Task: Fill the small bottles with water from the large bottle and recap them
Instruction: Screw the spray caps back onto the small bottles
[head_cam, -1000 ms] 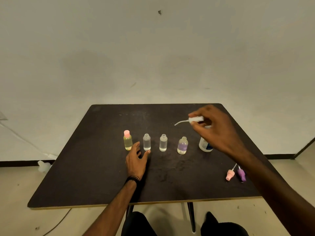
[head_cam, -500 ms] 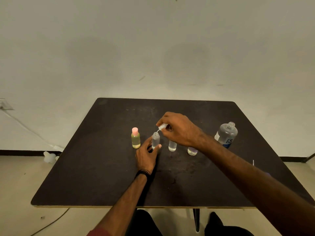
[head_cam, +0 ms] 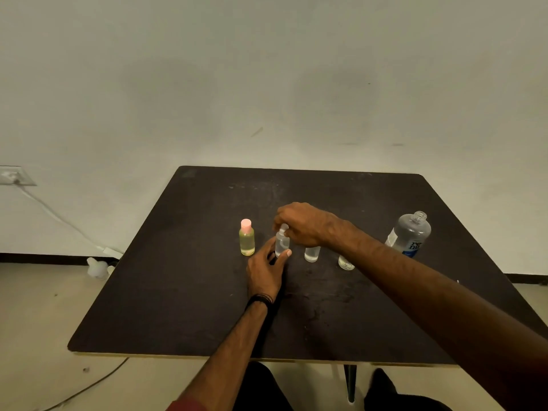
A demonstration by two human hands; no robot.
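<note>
Several small bottles stand in a row on the dark table. The leftmost is yellowish with a pink cap. My left hand holds the base of the second, clear bottle between thumb and fingers. My right hand presses a white spray cap onto that bottle's neck. A third clear bottle and a fourth stand to the right, their tops hidden behind my right arm. The large bottle stands uncapped at the far right.
A white plug and cable lie on the floor left of the table, running up to a wall socket. My legs show under the table's near edge. The wall is close behind the table.
My right hand carried the white spray cap from near the large bottle leftward and lowered it onto the second bottle. My left hand closed around that bottle's base. The camera view shifted left.
</note>
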